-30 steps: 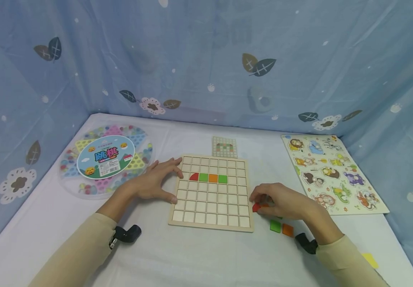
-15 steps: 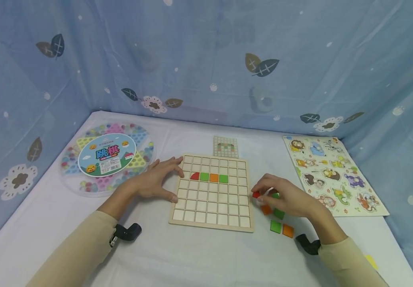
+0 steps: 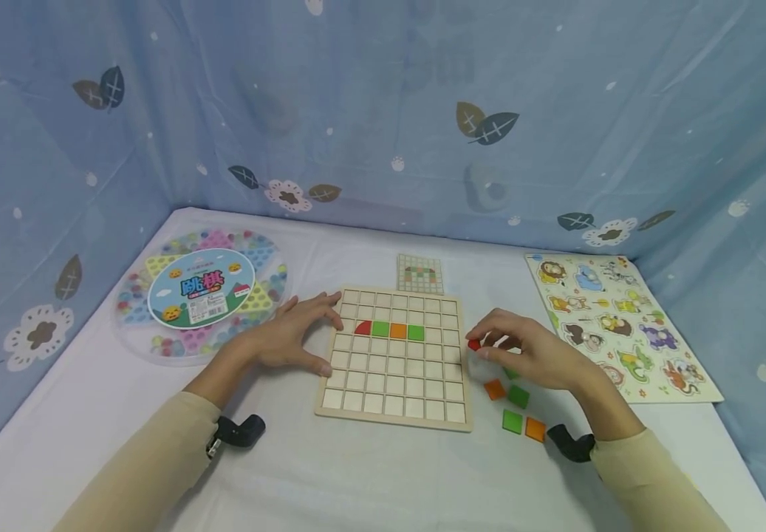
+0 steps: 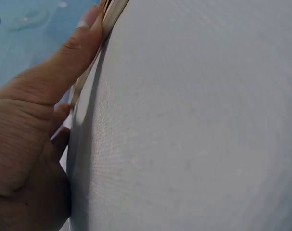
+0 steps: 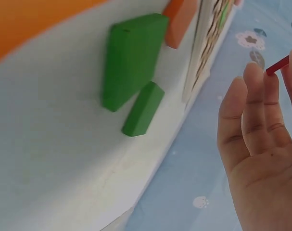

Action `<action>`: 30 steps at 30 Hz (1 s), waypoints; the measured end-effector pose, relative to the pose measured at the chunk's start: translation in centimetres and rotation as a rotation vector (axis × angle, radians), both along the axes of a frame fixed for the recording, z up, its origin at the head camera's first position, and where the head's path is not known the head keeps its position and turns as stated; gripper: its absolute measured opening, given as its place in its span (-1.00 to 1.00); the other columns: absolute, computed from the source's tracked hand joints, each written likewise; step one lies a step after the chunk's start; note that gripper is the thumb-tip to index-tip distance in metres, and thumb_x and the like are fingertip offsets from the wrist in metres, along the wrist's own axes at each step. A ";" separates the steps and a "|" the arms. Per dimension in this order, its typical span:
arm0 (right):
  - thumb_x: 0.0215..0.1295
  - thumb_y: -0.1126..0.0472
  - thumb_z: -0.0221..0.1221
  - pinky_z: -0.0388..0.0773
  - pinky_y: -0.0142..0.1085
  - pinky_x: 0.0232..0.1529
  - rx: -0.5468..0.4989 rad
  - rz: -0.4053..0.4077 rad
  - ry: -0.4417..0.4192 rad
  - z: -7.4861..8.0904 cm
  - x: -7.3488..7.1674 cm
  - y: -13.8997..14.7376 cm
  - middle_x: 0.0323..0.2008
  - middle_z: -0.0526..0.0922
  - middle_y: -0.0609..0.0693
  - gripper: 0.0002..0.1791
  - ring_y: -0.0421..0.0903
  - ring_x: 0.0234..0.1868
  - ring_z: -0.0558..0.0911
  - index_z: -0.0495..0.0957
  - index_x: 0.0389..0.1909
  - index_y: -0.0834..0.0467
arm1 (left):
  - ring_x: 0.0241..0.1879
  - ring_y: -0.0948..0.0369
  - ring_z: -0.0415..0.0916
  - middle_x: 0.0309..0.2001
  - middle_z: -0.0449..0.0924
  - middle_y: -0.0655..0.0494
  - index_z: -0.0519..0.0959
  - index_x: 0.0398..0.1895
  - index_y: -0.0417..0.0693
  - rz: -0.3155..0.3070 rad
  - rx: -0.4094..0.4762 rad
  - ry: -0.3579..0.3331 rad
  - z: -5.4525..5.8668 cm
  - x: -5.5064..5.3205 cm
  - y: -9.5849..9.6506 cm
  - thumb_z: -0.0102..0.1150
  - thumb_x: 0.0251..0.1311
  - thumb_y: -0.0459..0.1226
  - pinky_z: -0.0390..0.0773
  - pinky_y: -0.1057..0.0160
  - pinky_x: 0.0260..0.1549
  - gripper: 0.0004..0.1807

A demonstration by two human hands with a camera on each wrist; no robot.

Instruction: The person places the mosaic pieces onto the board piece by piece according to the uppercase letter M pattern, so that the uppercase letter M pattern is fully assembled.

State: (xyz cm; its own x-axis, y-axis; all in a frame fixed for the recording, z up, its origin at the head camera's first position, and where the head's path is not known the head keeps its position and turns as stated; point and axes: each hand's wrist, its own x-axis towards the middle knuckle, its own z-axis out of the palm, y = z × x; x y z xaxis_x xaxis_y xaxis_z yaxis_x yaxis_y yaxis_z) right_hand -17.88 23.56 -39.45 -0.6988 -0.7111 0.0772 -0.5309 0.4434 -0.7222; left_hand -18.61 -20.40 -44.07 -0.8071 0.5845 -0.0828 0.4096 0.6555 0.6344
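A wooden grid board (image 3: 385,425) lies on the white cloth, with a row of a red quarter-round tile (image 3: 363,327), a green tile (image 3: 380,329), an orange tile (image 3: 398,331) and another green tile (image 3: 416,332) in its upper part. My left hand (image 3: 292,336) rests against the board's left edge, thumb and fingers spread; the thumb touches the side in the left wrist view. Just beyond the right edge, my right hand (image 3: 529,347) pinches a small red tile (image 5: 277,65) between thumb and fingertips. In the head view the fingers hide most of this tile.
Loose orange (image 3: 494,389) and green (image 3: 518,396) tiles lie right of the board. A pattern card (image 3: 420,288) sits behind it. To the left is a round Chinese checkers set (image 3: 201,288); to the right, an animal puzzle board (image 3: 598,295). Blue curtains (image 3: 369,111) surround the table.
My right hand has lifted the red tile from among the loose tiles and moved it away from me along the board's right edge. The left hand stays in place.
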 end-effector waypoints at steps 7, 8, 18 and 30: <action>0.46 0.26 0.24 0.68 -0.23 -0.07 -0.016 -0.006 -0.020 0.4 -0.9 -0.9 0.03 0.62 -0.15 -0.72 -0.15 -0.05 0.66 0.58 0.14 0.09 | 0.65 -0.06 -0.22 0.67 -0.10 0.06 0.48 0.13 0.28 0.001 0.004 0.002 -0.2 0.0 0.0 0.57 -0.10 0.20 -0.42 -0.35 0.51 -0.28; 0.46 0.25 0.24 0.68 -0.24 -0.07 -0.018 -0.004 -0.023 0.3 -1.0 -1.1 0.03 0.62 -0.15 -0.72 -0.14 -0.04 0.66 0.59 0.14 0.09 | 0.65 -0.05 -0.23 0.67 -0.10 0.07 0.48 0.13 0.28 0.001 0.005 0.001 -0.3 0.0 0.0 0.57 -0.10 0.20 -0.42 -0.35 0.51 -0.28; 0.45 0.26 0.24 0.68 -0.20 -0.07 -0.030 -0.023 0.012 -0.4 -2.1 -2.5 0.00 0.64 -0.13 -0.76 -0.11 -0.06 0.68 0.61 0.09 0.13 | 0.66 -0.02 -0.23 0.67 -0.10 0.10 0.48 0.13 0.30 -0.003 -0.005 0.002 -0.4 -0.2 0.3 0.57 -0.12 0.22 -0.40 -0.32 0.53 -0.27; 0.47 0.21 0.24 0.68 -0.07 0.01 -0.012 -0.039 -0.016 -0.3 -3.5 -4.0 0.03 0.65 -0.11 -0.75 -0.09 -0.04 0.67 0.60 0.10 0.12 | 0.66 -0.02 -0.24 0.68 -0.11 0.10 0.48 0.12 0.29 0.002 -0.012 -0.003 -0.1 -0.3 0.2 0.58 -0.12 0.20 -0.40 -0.31 0.53 -0.27</action>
State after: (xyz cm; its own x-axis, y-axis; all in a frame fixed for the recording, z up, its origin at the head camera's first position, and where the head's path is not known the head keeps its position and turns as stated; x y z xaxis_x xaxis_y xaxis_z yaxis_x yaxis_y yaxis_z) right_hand -21.37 19.52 -39.79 -0.7274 -0.6822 0.0743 -0.5015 0.4545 -0.7362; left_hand -18.89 -20.19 -44.19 -0.8079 0.5820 -0.0925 0.4066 0.6641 0.6274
